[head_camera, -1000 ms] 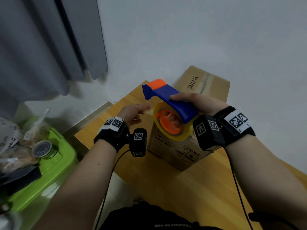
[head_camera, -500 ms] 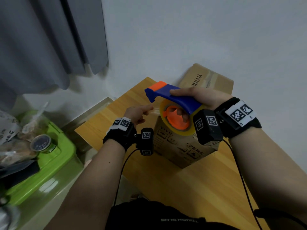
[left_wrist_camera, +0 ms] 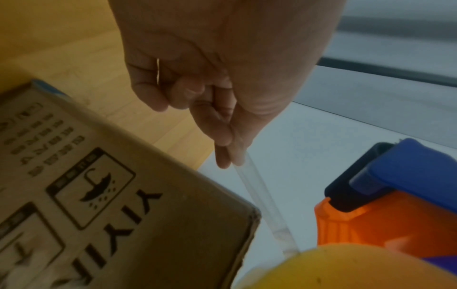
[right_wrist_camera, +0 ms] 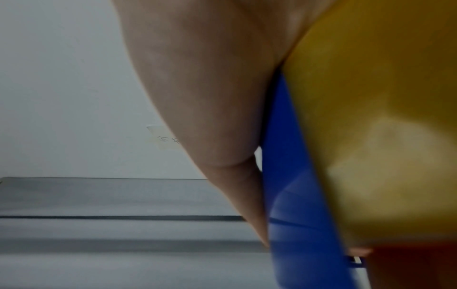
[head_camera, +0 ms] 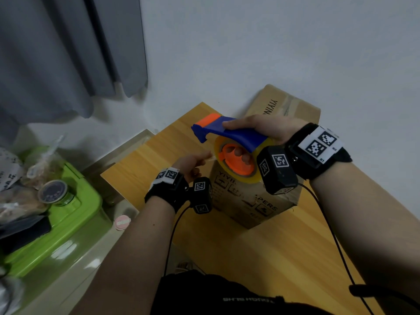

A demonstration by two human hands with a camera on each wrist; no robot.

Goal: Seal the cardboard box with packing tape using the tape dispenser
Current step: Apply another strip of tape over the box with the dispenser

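Observation:
A brown cardboard box [head_camera: 247, 201] printed with symbols stands on the wooden table [head_camera: 261, 258]; its side fills the lower left of the left wrist view [left_wrist_camera: 111, 205]. My right hand [head_camera: 263, 130] grips the blue and orange tape dispenser [head_camera: 229, 133] above the box, fingers through the orange hub of the yellowish tape roll [head_camera: 236, 162]. In the right wrist view the roll [right_wrist_camera: 371, 117] and the blue frame [right_wrist_camera: 291, 176] sit against my palm. My left hand [head_camera: 193, 161] pinches the free end of the clear tape strip [left_wrist_camera: 259, 197] between thumb and forefinger, left of the roll.
A second cardboard box [head_camera: 288, 105] leans against the white wall behind. A green plastic bin [head_camera: 68, 214] with a jar and bags sits on the floor at left, and a grey curtain [head_camera: 68, 53] hangs above it. The table edge runs just left of my left wrist.
The dispenser has come down closer to the box top and tilted flatter. My left hand has drawn the tape end out leftward from the roll.

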